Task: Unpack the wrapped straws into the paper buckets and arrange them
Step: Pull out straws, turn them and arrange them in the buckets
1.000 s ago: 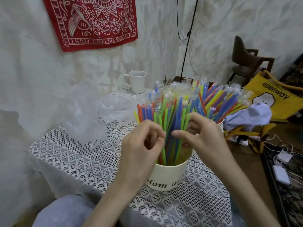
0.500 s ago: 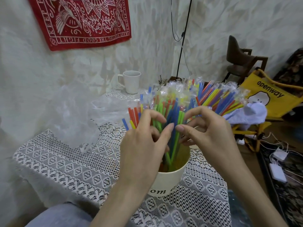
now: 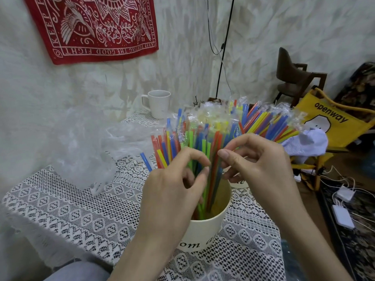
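The 1 head-worn view looks forward and down from close above the desk [image 3: 67, 211], with the left hand [image 3: 172, 189] and right hand [image 3: 261, 165] near the lens at center and the wall [image 3: 284, 37] beyond.

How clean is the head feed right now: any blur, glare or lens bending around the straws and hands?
Head view: soft, even light with no hard glare; the left hand, right hand and unwrapped straws in the near paper bucket read fairly sharp; the wrapped straws behind show faint sheen on their plastic; the clear plastic bag looks hazy; wide-angle bending stretches the lace tablecloth and forearms toward the edges.
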